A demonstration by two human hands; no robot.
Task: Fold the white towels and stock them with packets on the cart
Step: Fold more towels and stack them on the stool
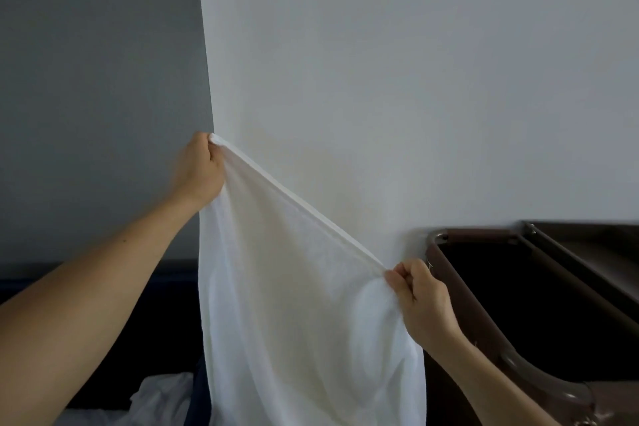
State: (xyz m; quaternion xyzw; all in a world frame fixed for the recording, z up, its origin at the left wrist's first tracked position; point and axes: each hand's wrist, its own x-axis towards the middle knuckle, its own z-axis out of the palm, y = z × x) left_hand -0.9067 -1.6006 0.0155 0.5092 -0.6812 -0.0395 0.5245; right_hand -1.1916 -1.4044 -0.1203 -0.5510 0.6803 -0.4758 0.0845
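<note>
1. Towel (304,322): it hangs in the air in front of me, against the pale wall (415,79). I hold it by the top hem. Its lower part drops out of view at the bottom edge.
2. Left grip (198,166): the fingers are curled and pinch one top corner. This is the higher end of the hem.
3. Right grip (420,297): the fingers are clenched on the other end of the hem. This end is lower and sits just beside the cart (460,287) rim.
4. Hem: it runs taut in a straight slanted line between the two grips. I judge that this tension lets the cloth hang flat, so the edges can be matched for a clean first fold.
5. Clearance: the towel hangs beside the cart, not in it. Holding it up probably stops the cloth from bunching on any surface below.
6. Cart: it stands to my right, a brown frame around a dark open compartment. Keeping it near makes stocking a short reach. No packets are in view.
7. Spare cloth (162,398): crumpled white fabric lies low on my left. It is possibly another towel, but I cannot confirm that.
8. Stage: this towel is spread and not yet folded. The next move calls for levelling the hem and bringing the two corners together.
</note>
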